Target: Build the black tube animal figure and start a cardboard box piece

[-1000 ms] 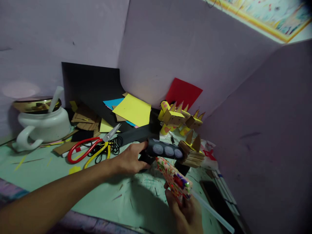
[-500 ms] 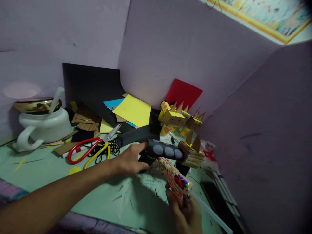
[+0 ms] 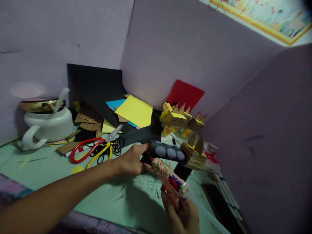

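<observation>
My left hand [image 3: 133, 160] grips the left end of a black paper tube [image 3: 168, 151] with grey oval spots. At the tube's right end is a cardboard block head [image 3: 195, 154] with two brown pointed ears. In my right hand [image 3: 181, 214] is a glue gun [image 3: 170, 180] covered in floral wrap, a small red light glowing on it and a clear glue stick [image 3: 207, 213] sticking out of its back. The gun's tip lies close by my left fingertips, under the tube's left end; whether it touches is hidden.
Scissors [image 3: 107, 139] with red and yellow handles lie on black cord [image 3: 119, 144]. Behind are yellow paper [image 3: 135, 110], a black sheet [image 3: 95, 84] and yellow cardboard figures [image 3: 176, 120]. A white mug [image 3: 50, 125] stands left, a dark phone-like slab [image 3: 218, 203] right.
The glue gun has moved left, bringing its tip to the tube's left end near my left fingers. My left hand keeps its grip; the whole view has shifted slightly.
</observation>
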A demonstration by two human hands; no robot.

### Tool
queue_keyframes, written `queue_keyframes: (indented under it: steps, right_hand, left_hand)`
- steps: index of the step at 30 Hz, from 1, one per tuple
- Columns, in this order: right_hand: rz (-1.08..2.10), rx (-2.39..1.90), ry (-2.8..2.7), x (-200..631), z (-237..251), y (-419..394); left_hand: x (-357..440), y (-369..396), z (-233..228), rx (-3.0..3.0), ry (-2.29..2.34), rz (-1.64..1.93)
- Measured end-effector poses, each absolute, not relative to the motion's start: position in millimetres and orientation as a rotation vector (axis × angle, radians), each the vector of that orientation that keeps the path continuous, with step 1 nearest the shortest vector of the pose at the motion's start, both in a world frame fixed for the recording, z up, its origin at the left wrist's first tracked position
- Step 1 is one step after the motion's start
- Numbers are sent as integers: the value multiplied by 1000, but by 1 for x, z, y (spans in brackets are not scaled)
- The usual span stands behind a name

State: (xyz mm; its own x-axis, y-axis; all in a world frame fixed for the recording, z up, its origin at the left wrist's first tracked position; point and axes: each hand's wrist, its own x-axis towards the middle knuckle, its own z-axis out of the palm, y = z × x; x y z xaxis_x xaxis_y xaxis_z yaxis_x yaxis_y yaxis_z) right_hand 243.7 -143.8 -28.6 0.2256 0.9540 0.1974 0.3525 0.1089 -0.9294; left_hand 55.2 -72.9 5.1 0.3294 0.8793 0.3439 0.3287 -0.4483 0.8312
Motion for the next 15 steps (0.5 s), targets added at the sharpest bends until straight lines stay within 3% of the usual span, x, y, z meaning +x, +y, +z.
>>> queue_keyframes:
  steps: [15]
  right_hand:
    - [705,-1455,-1412,254,-8,-145]
  left_hand:
    - [55,-72,1,1906,1094,1107]
